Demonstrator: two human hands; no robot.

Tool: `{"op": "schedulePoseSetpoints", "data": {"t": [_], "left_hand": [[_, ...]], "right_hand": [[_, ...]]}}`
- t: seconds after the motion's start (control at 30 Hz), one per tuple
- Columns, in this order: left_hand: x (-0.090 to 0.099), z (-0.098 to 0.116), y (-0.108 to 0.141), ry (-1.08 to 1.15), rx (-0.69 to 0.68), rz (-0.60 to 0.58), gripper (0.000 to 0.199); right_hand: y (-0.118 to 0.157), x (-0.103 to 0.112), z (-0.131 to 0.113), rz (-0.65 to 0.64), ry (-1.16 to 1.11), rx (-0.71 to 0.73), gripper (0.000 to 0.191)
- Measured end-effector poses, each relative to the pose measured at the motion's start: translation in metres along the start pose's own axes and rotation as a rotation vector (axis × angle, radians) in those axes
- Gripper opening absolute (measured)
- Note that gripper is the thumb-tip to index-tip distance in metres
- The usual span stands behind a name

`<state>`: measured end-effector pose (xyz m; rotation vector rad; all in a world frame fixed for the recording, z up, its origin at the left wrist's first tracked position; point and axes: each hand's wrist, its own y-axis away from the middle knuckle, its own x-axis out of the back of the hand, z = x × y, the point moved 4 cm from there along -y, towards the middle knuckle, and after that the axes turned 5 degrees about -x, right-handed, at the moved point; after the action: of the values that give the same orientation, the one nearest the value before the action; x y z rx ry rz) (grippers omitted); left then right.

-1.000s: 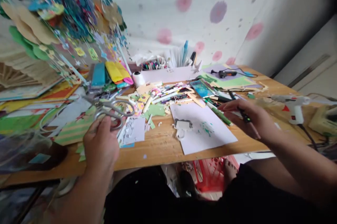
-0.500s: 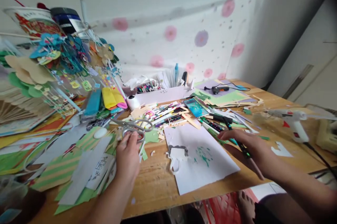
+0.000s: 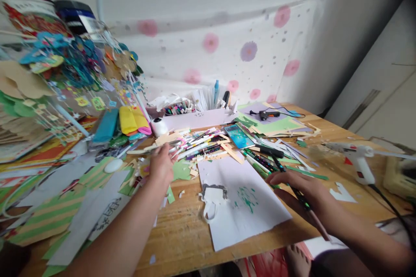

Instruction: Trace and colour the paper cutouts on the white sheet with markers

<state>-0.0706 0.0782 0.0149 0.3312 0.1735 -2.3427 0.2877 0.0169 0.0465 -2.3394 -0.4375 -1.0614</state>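
Note:
My left hand (image 3: 160, 166) is at the left of the marker pile, blurred, with its fingers closed on the metal scissors (image 3: 171, 142), seen nearly edge-on and partly hidden by the fingers. My right hand (image 3: 300, 186) holds a dark pen (image 3: 302, 201) at the right edge of a white sheet (image 3: 247, 220). Green marks (image 3: 247, 198) dot that sheet, and a small white cut-out with a dark grey border (image 3: 215, 192) lies on its left side. Behind it are loose markers (image 3: 201, 142) and a phone (image 3: 238, 136) with a lit blue screen.
A white hot glue gun (image 3: 360, 160) stands at the right; a black one (image 3: 269, 115) lies on coloured paper at the back. A pen box (image 3: 198, 118) is against the wall. Striped paper (image 3: 61, 212) and hanging paper ornaments (image 3: 81, 64) fill the left side.
My left hand has lifted the scissors slightly and moved forward over the pile; they have turned edge-on. My right hand keeps its hold on the pen. The view has shifted slightly.

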Motion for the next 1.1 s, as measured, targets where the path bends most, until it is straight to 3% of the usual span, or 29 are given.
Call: {"op": "schedulePoseSetpoints", "data": {"t": [0.13, 0.27, 0.37, 0.47, 0.6, 0.73, 0.77, 0.8, 0.87, 0.9, 1.1], "left_hand": [[-0.007, 0.008, -0.005, -0.045, 0.183, -0.074, 0.034], [-0.003, 0.019, -0.007, -0.146, 0.368, -0.265, 0.033], [0.005, 0.023, -0.003, -0.274, 0.429, -0.392, 0.032], [0.008, 0.022, 0.012, -0.42, 0.393, -0.523, 0.03], [-0.004, 0.025, 0.053, -0.558, 0.075, -0.746, 0.032], [-0.017, 0.017, 0.101, -0.659, -0.219, -1.101, 0.01], [-0.02, 0.017, 0.115, -0.741, -0.531, -1.265, 0.008], [-0.02, 0.015, 0.125, -0.783, -0.773, -1.339, 0.01], [-0.016, 0.009, 0.134, -0.821, -1.092, -1.361, 0.015], [-0.013, 0.005, 0.134, -0.826, -1.155, -1.329, 0.017], [0.001, -0.018, 0.124, -0.898, -1.203, -1.231, 0.029]], "right_hand": [[0.0, -0.003, 0.002, -0.014, -0.12, -0.038, 0.013], [0.001, -0.009, 0.009, -0.048, -0.4, -0.125, 0.026], [-0.001, -0.017, 0.014, -0.053, -0.61, -0.156, 0.037], [-0.007, -0.025, 0.016, -0.031, -0.697, -0.211, 0.035], [-0.027, -0.038, 0.007, -0.068, -0.68, -0.32, 0.03], [-0.048, -0.055, -0.004, -0.115, -0.804, -0.411, 0.027], [-0.052, -0.06, -0.005, -0.115, -0.847, -0.411, 0.021], [-0.056, -0.064, -0.005, -0.111, -0.875, -0.403, 0.018], [-0.061, -0.071, -0.003, -0.106, -0.873, -0.381, 0.02], [-0.062, -0.074, -0.001, -0.102, -0.848, -0.368, 0.022], [-0.067, -0.087, 0.012, 0.039, -0.811, -0.343, 0.028]]}}
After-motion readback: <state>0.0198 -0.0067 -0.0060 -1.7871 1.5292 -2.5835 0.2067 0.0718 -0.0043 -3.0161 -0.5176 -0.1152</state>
